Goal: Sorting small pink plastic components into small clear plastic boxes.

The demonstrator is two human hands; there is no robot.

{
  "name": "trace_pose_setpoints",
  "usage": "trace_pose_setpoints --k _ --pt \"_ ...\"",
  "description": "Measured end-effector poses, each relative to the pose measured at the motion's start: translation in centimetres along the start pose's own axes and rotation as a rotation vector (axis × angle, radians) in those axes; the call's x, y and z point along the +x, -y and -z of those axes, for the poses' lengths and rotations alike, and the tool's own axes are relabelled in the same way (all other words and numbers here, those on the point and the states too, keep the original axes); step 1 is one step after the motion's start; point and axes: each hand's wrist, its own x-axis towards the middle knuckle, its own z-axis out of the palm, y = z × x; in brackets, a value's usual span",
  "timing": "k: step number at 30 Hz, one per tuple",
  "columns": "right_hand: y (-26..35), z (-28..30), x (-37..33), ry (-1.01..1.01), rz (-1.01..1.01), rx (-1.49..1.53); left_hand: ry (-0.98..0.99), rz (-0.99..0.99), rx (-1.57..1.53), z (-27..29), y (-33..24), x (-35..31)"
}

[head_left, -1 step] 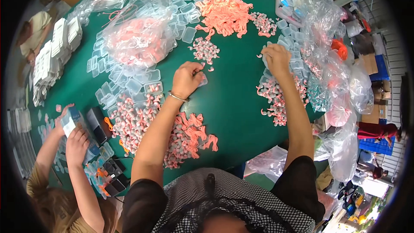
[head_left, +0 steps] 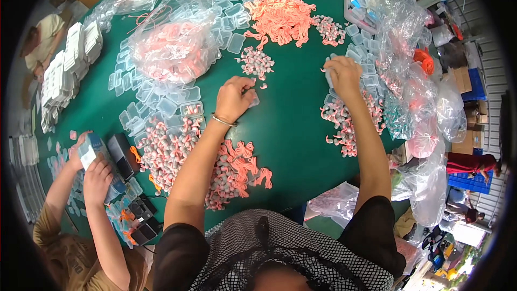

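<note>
My left hand (head_left: 232, 98) is closed on a small clear plastic box (head_left: 254, 98), which shows past the thumb and fingertips. Just beyond it lies a small pile of grey-and-pink curled pieces (head_left: 257, 62), one stray piece near my fingers. My right hand (head_left: 343, 74) has its fingers bent down over a clear plastic box (head_left: 329, 80) at the edge of a group of similar boxes (head_left: 368, 69); its fingertips are partly hidden. Under my right forearm spreads another pile of grey-and-pink pieces (head_left: 342, 124). Beside my left forearm is a larger heap of them (head_left: 168, 153).
Bundled pink cords (head_left: 283, 19) are heaped at the far middle, more cords (head_left: 242, 161) near my left elbow. A clear bag (head_left: 172, 54) sits at left, plastic bags (head_left: 412, 75) line the right. At left, a co-worker's hands (head_left: 97, 178) hold a blue-and-white box (head_left: 96, 153).
My right hand has shifted very slightly, its fingers bending further over the box. My left hand stays nearly still. The co-worker's hands and the blue-and-white box have moved slightly.
</note>
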Motion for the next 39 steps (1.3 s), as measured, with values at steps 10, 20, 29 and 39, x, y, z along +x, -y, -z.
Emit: trace_pose_setpoints --k 10,20,29,39 --pt "8.7 -2.7 -2.2 0.089 0.318 0.150 0.063 -0.115 0.458 -2.1 -3.0 1.5" --pt "7.5 -2.7 -3.7 0.072 0.015 0.167 0.025 -0.193 0.497 -3.4 -2.8 1.6" --pt "6.5 -3.7 -3.0 0.090 -0.081 0.069 0.039 -0.168 0.396 -4.1 -2.9 1.5" --pt "-0.5 -4.7 -0.8 0.116 -0.154 -0.368 0.043 -0.053 0.383 -4.1 -4.1 1.3"
